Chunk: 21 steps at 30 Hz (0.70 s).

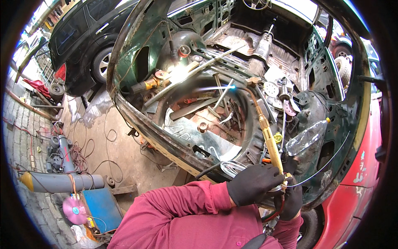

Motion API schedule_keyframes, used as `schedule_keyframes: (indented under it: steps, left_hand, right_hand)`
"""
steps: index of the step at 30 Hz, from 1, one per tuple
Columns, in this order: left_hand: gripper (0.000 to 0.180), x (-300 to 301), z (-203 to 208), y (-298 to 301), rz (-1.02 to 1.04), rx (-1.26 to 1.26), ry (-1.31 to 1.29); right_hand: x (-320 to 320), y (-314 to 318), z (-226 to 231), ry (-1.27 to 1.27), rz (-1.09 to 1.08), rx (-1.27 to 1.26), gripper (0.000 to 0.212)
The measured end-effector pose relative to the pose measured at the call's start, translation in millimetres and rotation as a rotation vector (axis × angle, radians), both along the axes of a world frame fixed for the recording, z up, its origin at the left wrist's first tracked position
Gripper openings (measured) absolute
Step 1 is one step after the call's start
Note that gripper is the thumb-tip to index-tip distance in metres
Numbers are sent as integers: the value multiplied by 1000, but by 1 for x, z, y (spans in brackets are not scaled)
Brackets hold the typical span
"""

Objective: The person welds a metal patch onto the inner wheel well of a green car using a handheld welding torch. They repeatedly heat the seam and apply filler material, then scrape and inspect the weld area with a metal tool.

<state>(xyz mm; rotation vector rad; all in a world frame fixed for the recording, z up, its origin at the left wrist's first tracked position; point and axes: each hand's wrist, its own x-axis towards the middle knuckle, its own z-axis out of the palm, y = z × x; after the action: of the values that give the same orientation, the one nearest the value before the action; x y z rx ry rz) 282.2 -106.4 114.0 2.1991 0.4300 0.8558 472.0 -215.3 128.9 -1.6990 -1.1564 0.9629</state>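
A brass gas welding torch (272, 147) slants up and away from me. Its copper neck bends left, and a blue-white flame burns at the tip (233, 87). My left hand (256, 183), in a black glove, is closed at the rear of the torch handle, its fingers by the valves. Just right of it, my right hand (290, 200), also gloved, grips the torch's valve end, where a red hose (282, 205) leads down. A thin pale wire (327, 164) curves out to the right from beside the hands; which hand holds it I cannot tell. A coil of wire (233, 168) lies next to my left hand.
The stripped green car body (143, 120) surrounds a round well (182, 143) holding loose metal scraps. An angle grinder (145, 86), a plastic bottle (306, 137) and a hammer (253, 81) lie around it. Cables (83, 151) and a gas cylinder (62, 182) are on the left floor.
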Motion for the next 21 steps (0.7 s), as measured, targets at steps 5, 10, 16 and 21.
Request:
schedule_keyframes:
  steps: [5, 10, 16, 21]
  left_hand:
    - [62, 1, 3, 10, -24, -45, 34]
    - [64, -5, 5, 35, -55, 15, 7]
    - [65, 5, 6, 44, -70, -2, -15]
    - [71, 8, -7, 47, -89, -42, -24]
  right_hand:
    - [-1, 7, -1, 68, -74, 23, 43]
    - [17, 18, 14, 271, -129, -139, 45]
    - [22, 24, 1, -111, -43, -2, 43]
    - [34, 34, -5, -205, 141, -8, 46]
